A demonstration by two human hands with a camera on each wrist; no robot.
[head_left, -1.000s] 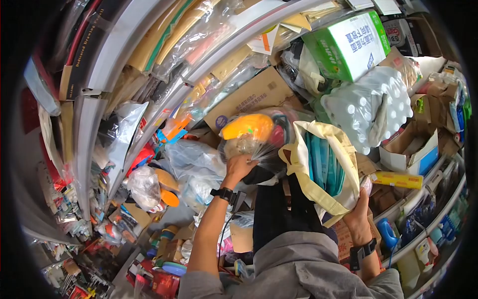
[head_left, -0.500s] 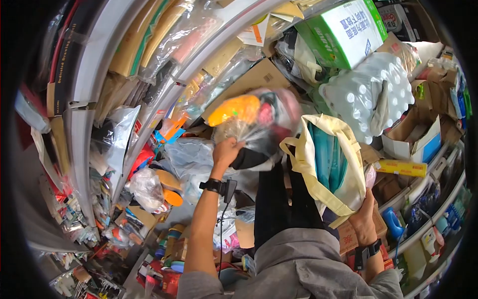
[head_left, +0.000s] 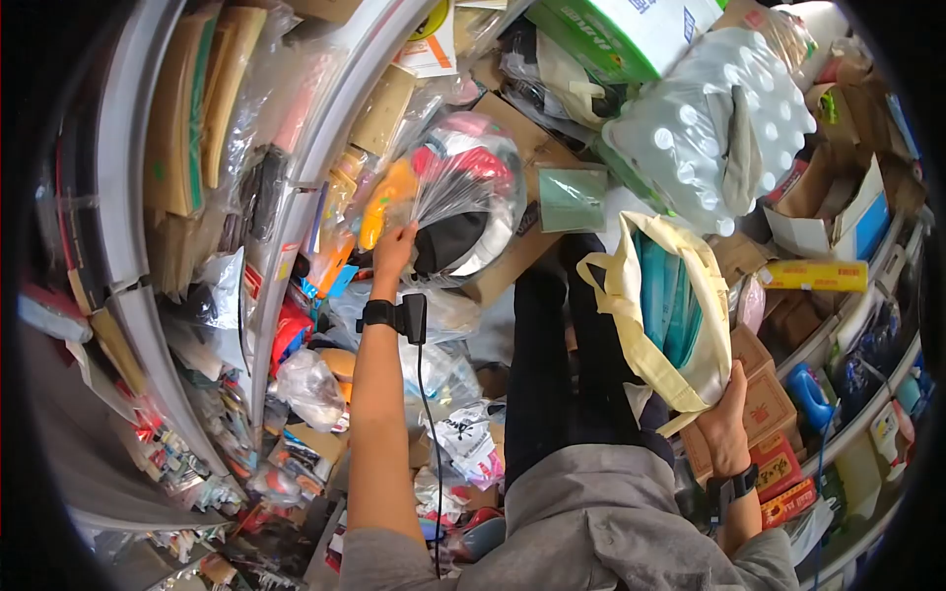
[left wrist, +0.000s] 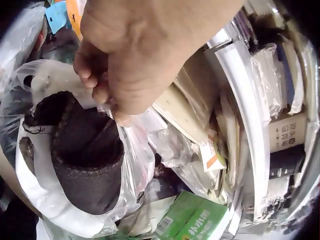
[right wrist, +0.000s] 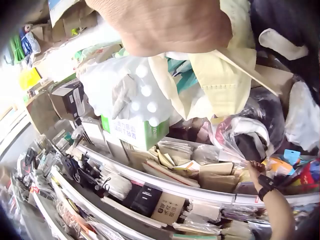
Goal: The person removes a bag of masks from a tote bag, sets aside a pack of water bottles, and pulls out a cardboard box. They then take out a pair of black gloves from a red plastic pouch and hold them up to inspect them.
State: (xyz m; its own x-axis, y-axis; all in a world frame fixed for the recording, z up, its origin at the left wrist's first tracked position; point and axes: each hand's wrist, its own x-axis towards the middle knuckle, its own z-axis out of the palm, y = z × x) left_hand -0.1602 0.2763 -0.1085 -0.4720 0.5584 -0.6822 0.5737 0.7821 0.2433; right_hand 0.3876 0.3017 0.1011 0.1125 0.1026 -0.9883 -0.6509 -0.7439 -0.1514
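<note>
My left hand (head_left: pixel 396 251) grips the gathered neck of a clear plastic bag (head_left: pixel 471 212). Orange, red, white and black items show through the film. Close up in the left wrist view, a dark brown piece with a stitched edge (left wrist: pixel 87 160) lies in that bag, below the curled fingers. On the other side, my right hand (head_left: pixel 727 419) holds the lower edge of a cream cloth tote bag (head_left: pixel 641 340), fingers partly hidden behind it. The tote's mouth gapes upward, and teal packets (head_left: pixel 665 300) stand inside.
Curved shelves (head_left: pixel 320 148) packed with envelopes and bagged goods run along the left. Ahead are a shrink-wrapped bottle pack (head_left: pixel 690 128), a green-and-white box (head_left: pixel 611 39) and a flat green pane (head_left: pixel 572 200). Open cartons (head_left: pixel 838 222) and a yellow box (head_left: pixel 816 275) sit at right.
My left hand has carried the clear plastic bag left and forward, away from the tote, uncovering the green pane. My right hand keeps its hold on the tote. The head view has shifted.
</note>
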